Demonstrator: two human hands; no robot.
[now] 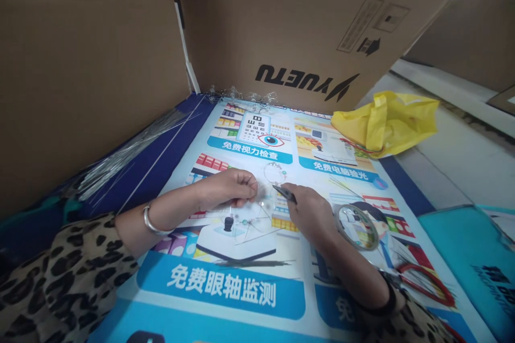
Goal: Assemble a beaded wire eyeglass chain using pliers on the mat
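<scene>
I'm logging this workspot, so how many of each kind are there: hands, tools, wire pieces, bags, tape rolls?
Hands: 2, left hand and right hand
Dark tool: 1, in the right hand
Beaded wire piece: 1, in the left hand
Yellow bag: 1
Tape roll: 1
Total: 6

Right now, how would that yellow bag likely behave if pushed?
The yellow bag looks like thin, crumpled plastic, so probably floppy and light. It lies slumped, so a push would likely slide or crumple it, not roll it.

Leopard-print sleeve (60, 278), yellow bag (386, 123), brown cardboard box (100, 53) w/ blk logo (306, 81), blue-edged poster (225, 313)
</scene>
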